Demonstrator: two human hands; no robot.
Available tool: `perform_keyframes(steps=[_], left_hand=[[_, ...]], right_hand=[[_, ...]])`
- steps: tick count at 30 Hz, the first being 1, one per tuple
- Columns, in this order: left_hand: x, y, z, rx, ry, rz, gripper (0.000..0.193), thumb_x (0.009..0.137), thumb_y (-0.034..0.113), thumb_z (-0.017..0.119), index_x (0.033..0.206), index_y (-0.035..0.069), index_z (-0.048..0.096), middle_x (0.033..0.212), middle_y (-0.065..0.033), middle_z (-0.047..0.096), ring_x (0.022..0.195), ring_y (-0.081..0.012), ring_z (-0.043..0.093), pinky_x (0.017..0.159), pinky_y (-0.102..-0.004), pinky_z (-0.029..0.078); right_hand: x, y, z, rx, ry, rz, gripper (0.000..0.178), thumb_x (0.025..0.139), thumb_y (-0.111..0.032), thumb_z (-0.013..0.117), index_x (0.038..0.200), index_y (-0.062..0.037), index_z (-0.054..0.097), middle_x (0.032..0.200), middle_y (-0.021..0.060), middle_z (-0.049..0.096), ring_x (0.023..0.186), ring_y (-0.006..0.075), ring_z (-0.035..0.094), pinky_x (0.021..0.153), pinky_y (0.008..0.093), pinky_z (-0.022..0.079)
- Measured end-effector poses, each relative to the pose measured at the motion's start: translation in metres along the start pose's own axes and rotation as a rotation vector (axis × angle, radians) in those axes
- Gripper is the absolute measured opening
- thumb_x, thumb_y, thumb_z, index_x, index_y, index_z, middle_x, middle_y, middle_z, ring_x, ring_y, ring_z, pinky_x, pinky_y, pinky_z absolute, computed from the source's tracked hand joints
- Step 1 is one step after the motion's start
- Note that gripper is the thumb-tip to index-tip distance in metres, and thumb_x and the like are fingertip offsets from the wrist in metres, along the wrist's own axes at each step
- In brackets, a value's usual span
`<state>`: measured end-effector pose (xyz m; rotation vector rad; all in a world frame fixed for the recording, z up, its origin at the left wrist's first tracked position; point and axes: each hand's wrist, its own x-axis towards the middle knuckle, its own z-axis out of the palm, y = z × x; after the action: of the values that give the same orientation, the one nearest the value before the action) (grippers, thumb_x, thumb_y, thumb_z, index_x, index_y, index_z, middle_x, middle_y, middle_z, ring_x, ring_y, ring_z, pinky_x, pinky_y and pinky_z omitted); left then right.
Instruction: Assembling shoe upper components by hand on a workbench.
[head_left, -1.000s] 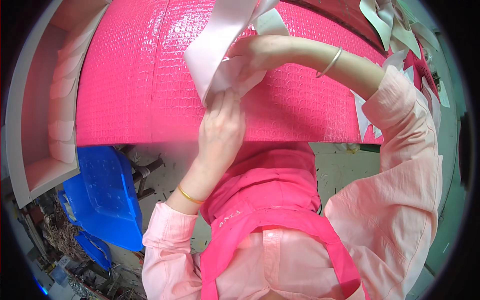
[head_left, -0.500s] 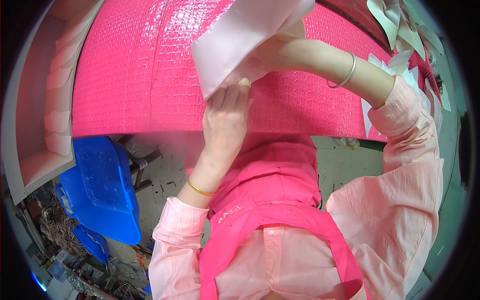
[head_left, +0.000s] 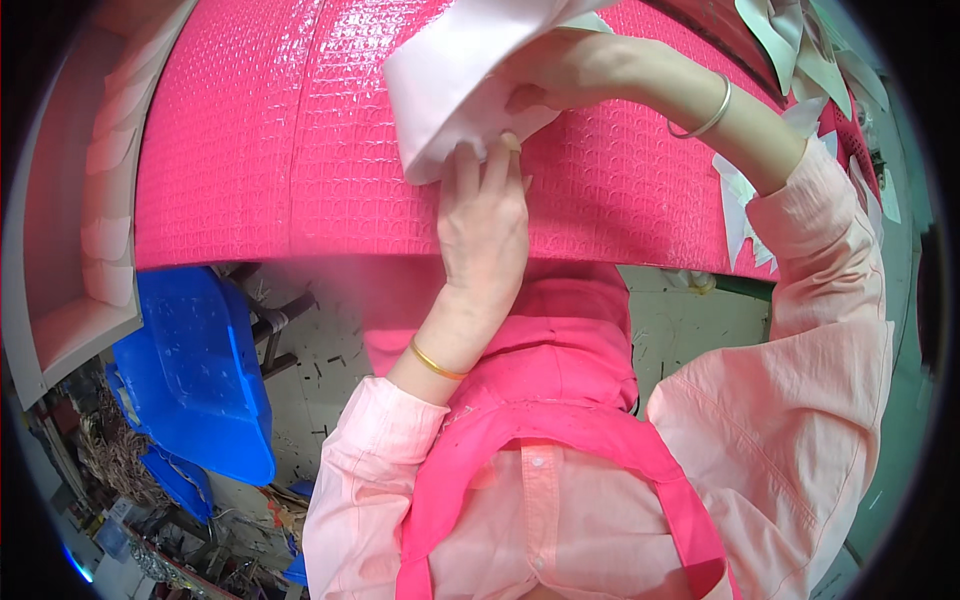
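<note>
A smooth, pale pinkish-white sheet [head_left: 445,85], paper or cloth I cannot tell, is folded over at the far middle of the pink table [head_left: 240,150]. My left hand [head_left: 484,225] has its fingers closed against the sheet's near folded edge, and a pale cover sits on one fingertip. Across the right part of the sheet, my right hand [head_left: 565,72] grips it with the thumb bent inward. Part of the right fingers is hidden behind the upper fold.
A pale open box [head_left: 75,345] with a row of folded white pieces [head_left: 112,190] stands at the left. Below it is a blue bin [head_left: 200,370]. More white cut pieces [head_left: 738,205] lie at the table's right edge, with others [head_left: 775,40] hanging farther back.
My left hand has slid right and slightly away along the sheet's edge. The near corner of the sheet looks rounder and lifted. My right thumb has come into sight.
</note>
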<state>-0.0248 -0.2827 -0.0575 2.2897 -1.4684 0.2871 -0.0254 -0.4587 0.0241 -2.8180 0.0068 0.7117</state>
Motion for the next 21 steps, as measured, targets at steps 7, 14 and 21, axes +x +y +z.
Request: perform_keyframes(steps=[7, 14, 21], left_hand=[[0.01, 0.01, -0.003, -0.062, -0.038, -0.013, 0.035, 0.074, 0.016, 0.061, 0.106, 0.003, 0.055, 0.101, -0.0099, 0.052, 0.095, -0.026, 0.05, 0.078, -0.0349, 0.047], [0.009, 0.008, 0.002, -0.108, 0.032, 0.021, 0.039, 0.073, 0.018, 0.061, 0.109, 0.004, 0.054, 0.098, -0.0086, 0.051, 0.095, -0.0233, 0.049, 0.081, -0.0337, 0.044], [0.016, 0.019, 0.014, 0.045, 0.037, 0.038, 0.04, 0.074, 0.02, 0.06, 0.109, 0.003, 0.052, 0.097, -0.0091, 0.051, 0.092, -0.0249, 0.048, 0.082, -0.033, 0.042]], right_hand=[[0.01, 0.001, 0.007, -0.044, -0.017, 0.05, 0.023, 0.074, -0.019, 0.059, 0.089, -0.0007, 0.059, 0.077, 0.015, 0.061, 0.078, 0.031, 0.059, 0.071, 0.0368, 0.045], [0.008, 0.04, 0.031, -0.14, 0.465, -0.374, 0.02, 0.069, -0.01, 0.06, 0.088, -0.0039, 0.06, 0.075, 0.013, 0.06, 0.071, 0.0246, 0.058, 0.065, 0.0336, 0.046], [-0.002, 0.019, 0.012, -0.301, 0.204, -0.182, 0.023, 0.067, -0.013, 0.059, 0.087, -0.0023, 0.061, 0.078, 0.0127, 0.061, 0.074, 0.0262, 0.058, 0.069, 0.0319, 0.046]])
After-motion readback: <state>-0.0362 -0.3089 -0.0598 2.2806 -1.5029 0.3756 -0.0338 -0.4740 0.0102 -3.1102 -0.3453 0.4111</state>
